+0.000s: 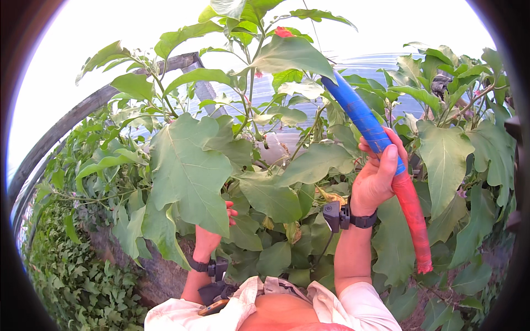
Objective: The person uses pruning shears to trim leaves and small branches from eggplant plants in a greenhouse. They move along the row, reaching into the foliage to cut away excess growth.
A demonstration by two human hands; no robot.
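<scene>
My right hand [381, 169] is raised and closed around a curved rod [360, 111] wrapped in blue tape above and red tape below. Its upper end reaches behind a leaf of the eggplant [292, 53], so what lies past that is hidden. A small red piece [283, 32] shows above that leaf; I cannot tell whether it belongs to the rod. Lower and to the left, my left hand [231, 213] is mostly covered by a broad eggplant leaf [186, 165]. Only some fingertips show beside the leaf's edge, and whether they hold anything is hidden.
Dense eggplant foliage [269, 198] stands close in front, with more plants at right [445, 153]. A curved frame beam [62, 120] arches at left before translucent plastic sheeting [360, 62]. Low leafy growth [83, 265] covers the lower left. Strapped devices sit on both wrists [337, 215].
</scene>
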